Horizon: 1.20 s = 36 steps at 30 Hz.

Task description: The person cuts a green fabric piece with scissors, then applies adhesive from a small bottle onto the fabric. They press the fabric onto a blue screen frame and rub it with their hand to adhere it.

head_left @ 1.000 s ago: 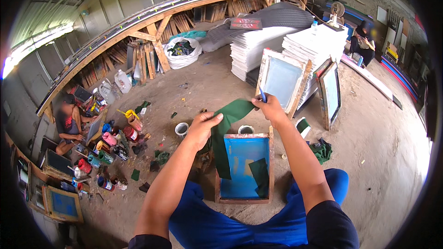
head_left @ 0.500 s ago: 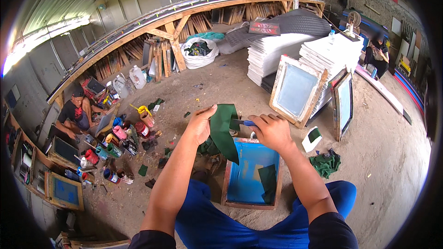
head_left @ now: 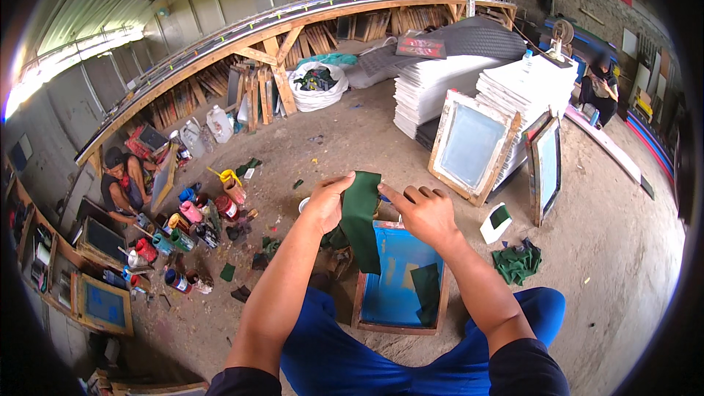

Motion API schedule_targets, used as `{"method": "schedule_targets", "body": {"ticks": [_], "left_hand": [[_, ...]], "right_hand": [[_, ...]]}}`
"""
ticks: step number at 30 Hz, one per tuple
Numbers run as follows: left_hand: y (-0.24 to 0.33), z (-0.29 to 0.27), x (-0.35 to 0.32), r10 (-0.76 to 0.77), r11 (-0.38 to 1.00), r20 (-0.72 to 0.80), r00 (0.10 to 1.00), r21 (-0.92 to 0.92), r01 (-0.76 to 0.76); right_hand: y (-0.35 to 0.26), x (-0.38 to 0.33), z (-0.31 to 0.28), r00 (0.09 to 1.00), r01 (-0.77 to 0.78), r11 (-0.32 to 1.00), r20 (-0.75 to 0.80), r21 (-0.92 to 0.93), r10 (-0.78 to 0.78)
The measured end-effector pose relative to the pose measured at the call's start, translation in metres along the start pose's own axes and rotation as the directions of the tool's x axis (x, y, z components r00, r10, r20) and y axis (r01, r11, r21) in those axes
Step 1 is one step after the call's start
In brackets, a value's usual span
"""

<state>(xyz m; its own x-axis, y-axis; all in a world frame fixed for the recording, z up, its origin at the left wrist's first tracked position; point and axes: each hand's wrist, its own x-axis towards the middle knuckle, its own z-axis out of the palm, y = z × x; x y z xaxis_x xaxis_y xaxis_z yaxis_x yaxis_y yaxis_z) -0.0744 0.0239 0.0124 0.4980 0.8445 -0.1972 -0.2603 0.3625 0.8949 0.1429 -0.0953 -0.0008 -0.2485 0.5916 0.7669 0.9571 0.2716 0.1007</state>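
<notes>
A long strip of dark green cloth [head_left: 361, 220] hangs from my left hand [head_left: 328, 204], which pinches its upper left edge between thumb and fingers. At the cloth's right edge is my right hand [head_left: 424, 214], index finger stretched toward the fabric and the other fingers curled. A bit of a blue-handled knife [head_left: 385, 198] shows beneath that finger; its blade is hidden. Below both hands, a wood-framed printing screen [head_left: 389, 286] with a blue face lies on the floor. Another green cloth piece [head_left: 425, 293] rests on its right side.
Crumpled green cloth [head_left: 518, 260] lies right of my knee, near a white card with a green patch [head_left: 496, 221]. Upright screens [head_left: 469, 147] lean on white stacked sheets [head_left: 440, 88]. Paint pots [head_left: 226, 207] crowd the left, by a seated person [head_left: 125, 183]. Another person [head_left: 601, 88] sits far right.
The cloth strip has swung to hang straighter and flatter. My right hand has tilted, its index finger now extended, and covers most of the knife. The person at left has shifted a screen.
</notes>
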Motion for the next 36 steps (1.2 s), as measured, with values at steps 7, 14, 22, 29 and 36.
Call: {"method": "schedule_targets", "body": {"ticks": [7, 14, 22, 29, 36], "left_hand": [[-0.01, 0.011, 0.002, -0.006, 1.0, 0.0, 1.0, 0.008, 0.006], [-0.008, 0.015, -0.001, 0.18, 0.93, -0.313, 0.933, 0.363, -0.058], [-0.035, 0.033, -0.003, 0.324, 0.928, 0.266, 0.908, 0.1, -0.36], [-0.029, 0.039, -0.01, 0.207, 0.939, 0.137, 0.969, 0.249, -0.236], [-0.031, 0.045, -0.013, 0.218, 0.917, 0.089, 0.972, 0.323, -0.236]], "right_hand": [[-0.006, -0.003, -0.001, 0.992, 0.034, 0.999, 0.125, -0.04, -0.028], [0.004, 0.009, -0.016, 0.981, -0.181, 0.958, 0.113, 0.223, 0.159], [0.014, 0.014, -0.029, 0.959, -0.283, 0.866, 0.147, 0.413, 0.243], [0.015, 0.013, -0.039, 0.958, -0.288, 0.922, 0.083, 0.258, 0.276], [0.018, 0.01, -0.034, 0.975, -0.215, 0.96, 0.09, 0.18, 0.202]]}}
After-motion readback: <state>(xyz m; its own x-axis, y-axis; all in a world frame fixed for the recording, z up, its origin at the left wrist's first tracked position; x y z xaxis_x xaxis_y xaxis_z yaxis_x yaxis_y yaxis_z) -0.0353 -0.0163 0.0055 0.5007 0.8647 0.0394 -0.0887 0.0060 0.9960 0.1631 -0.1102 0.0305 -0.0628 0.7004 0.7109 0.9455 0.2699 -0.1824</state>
